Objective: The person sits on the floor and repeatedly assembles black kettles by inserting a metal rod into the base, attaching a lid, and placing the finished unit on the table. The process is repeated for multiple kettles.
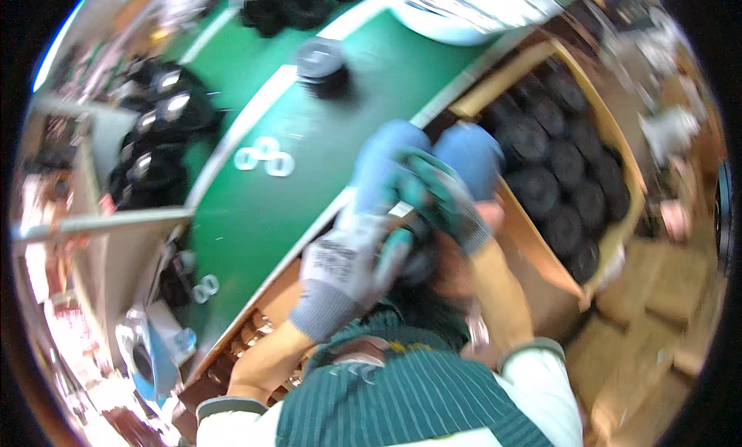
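Observation:
My left hand (340, 265), in a grey and green work glove, curls around a dark round part (419, 254) held low in front of my body. Just above it is my right hand (444, 196), gloved the same way, its fingers bent inward. A small white piece (400, 209) shows between the two hands; motion blur hides its kind. What the right fingers hold, if anything, cannot be made out. On the green work surface beyond lie several white rings (279, 164). Farther off stands a short black cylindrical part (322, 67) with a greyish top.
At my right a cardboard box (634, 157) holds many round black parts (564, 161). Shiny black parts (166, 118) are heaped at the left. A pale blue basin (448, 31) with silvery contents sits at the far edge. Two more rings (206, 288) lie nearer left.

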### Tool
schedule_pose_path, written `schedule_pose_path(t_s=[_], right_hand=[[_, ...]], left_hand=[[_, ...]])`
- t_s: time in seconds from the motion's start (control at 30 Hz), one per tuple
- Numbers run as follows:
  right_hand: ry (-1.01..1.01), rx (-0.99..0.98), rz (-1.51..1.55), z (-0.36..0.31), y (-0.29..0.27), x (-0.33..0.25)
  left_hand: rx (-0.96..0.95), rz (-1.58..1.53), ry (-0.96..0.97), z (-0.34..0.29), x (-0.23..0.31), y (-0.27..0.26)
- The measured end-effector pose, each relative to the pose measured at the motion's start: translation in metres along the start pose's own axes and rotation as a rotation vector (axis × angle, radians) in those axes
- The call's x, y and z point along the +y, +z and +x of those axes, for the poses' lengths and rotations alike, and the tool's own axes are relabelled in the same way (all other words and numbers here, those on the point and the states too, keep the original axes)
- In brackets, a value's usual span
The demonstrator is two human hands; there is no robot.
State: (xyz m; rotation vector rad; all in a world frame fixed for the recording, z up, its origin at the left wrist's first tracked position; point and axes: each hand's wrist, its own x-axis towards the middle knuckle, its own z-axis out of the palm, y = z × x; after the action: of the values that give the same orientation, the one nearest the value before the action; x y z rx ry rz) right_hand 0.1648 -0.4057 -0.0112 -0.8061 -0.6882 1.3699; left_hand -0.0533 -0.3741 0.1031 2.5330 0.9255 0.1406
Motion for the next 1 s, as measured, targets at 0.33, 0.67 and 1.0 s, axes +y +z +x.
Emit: schedule_pose_path(t_s=[0.33, 0.67, 1.0], right_hand=[[-0.343, -0.166, -0.774, -0.091, 0.094, -0.038], [-0.517, -0.915, -1.073, -0.049, 0.114, -0.023], [-0.301, -0.848, -1.135, -0.034, 0.121, -0.038]], left_hand=[[-0.181, -0.754, 0.068, 0.048, -0.075, -0.022], [-0.129, -0.768, 0.484, 0.12, -0.044, 0.053], [-0.171, -0.803, 0.565, 0.132, -0.059, 0.063]])
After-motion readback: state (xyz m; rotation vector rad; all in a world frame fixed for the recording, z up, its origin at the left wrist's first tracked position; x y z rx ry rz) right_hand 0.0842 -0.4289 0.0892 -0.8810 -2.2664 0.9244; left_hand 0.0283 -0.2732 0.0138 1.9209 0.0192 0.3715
